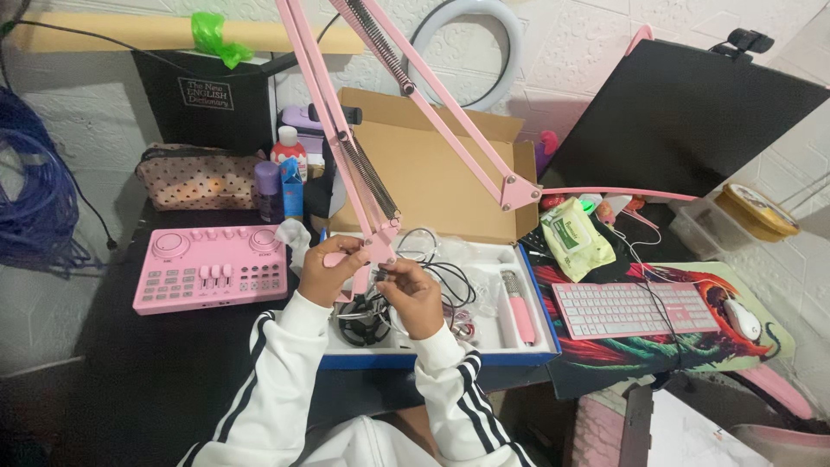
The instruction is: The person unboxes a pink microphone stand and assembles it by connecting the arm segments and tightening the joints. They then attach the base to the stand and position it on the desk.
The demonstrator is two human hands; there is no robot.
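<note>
Over the open box (pixel 484 350), my left hand (pixel 333 270) grips the stiff pink arm (pixel 373 246); my right hand (pixel 413 294) pinches its small, fiddly base fitting.

White embossed wall (pixel 553 52) behind black desk (pixel 156 363)

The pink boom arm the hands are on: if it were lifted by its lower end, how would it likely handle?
The pink boom arm would probably feel top-heavy, since its long bars rise well above the left hand and right hand. It may fold at its elbow joint. The bars themselves look stiff, with exposed springs alongside.
</note>
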